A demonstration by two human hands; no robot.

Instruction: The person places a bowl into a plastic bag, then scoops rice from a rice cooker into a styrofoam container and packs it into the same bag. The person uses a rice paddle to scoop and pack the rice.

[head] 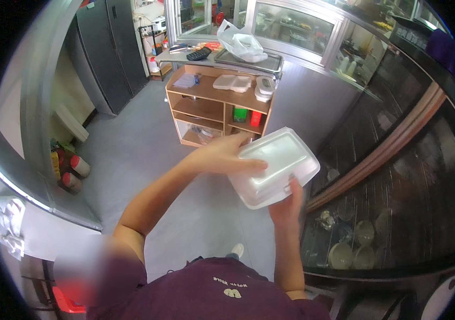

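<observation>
A white foam takeaway box (281,160) with its lid down is held up in front of me, tilted, above the grey floor. My left hand (227,155) grips its left side, the thumb lying across the lid and the fingers hidden behind. My right hand (287,204) holds the lower right edge near the front tab, its thumb at the rim. Beyond the box stands a wooden shelf unit (199,109), with open foam boxes (232,83) and a stack of white containers (264,88) on its upper shelf.
A metal tray (227,60) bearing a white plastic bag (243,44) lies on the counter, beside a black calculator (199,53). Dark glossy panels run along the right. Red-lidded jars (79,166) stand at the left wall. Tall dark cabinets (105,52) are at the upper left.
</observation>
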